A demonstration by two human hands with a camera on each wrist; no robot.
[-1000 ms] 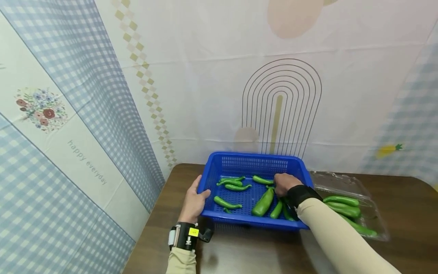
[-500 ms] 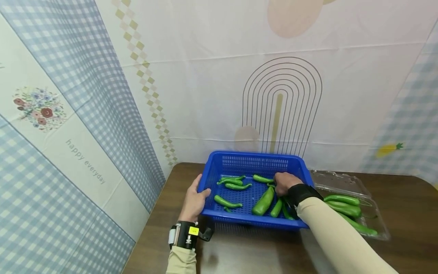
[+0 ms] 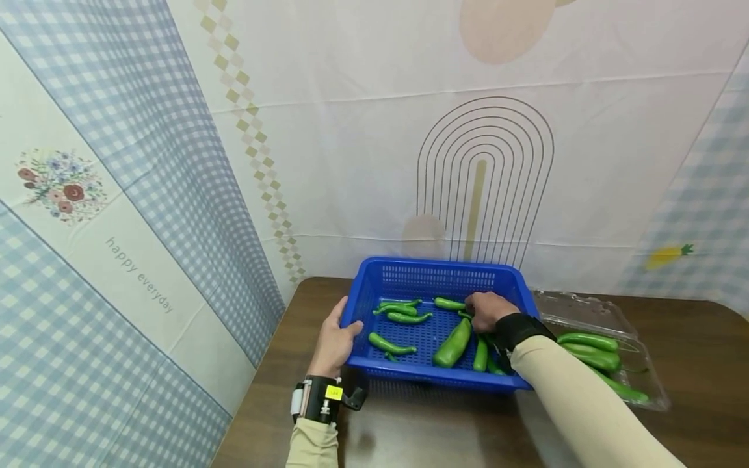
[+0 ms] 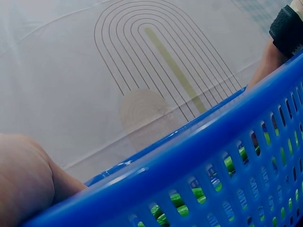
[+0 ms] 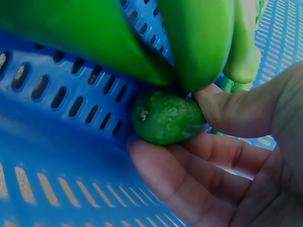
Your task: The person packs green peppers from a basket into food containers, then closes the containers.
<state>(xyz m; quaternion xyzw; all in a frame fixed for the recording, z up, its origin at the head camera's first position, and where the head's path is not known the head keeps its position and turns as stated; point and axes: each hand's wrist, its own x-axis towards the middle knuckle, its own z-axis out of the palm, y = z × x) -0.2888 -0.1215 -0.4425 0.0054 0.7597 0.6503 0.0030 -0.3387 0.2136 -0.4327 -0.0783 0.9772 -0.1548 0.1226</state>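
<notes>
A blue plastic basket [image 3: 404, 372] with slotted walls holds several green peppers, among them a large one [image 3: 453, 343] and a slender curved one [image 3: 392, 344]. My left hand [image 3: 335, 344] grips the basket's left rim, thumb over the edge and fingers outside. My right hand [image 3: 490, 312] reaches inside at the right. In the right wrist view, the fingers of this hand [image 5: 227, 161] curl round a dark green vegetable [image 5: 168, 118], showing a rounded end with a small pale scar. Two lighter peppers hang over it. The rest of it is hidden.
A clear plastic clamshell box [image 3: 649, 370] lies open right of the basket, with several long green peppers [image 3: 591, 356] in it. All stands on a brown wooden table [image 3: 281, 364]. A printed cloth [image 3: 351, 162] hangs close behind.
The right hand stays at nearly the same place. A small pepper beside the right wrist has shifted slightly and points more straight toward the front. The left hand keeps its grip.
</notes>
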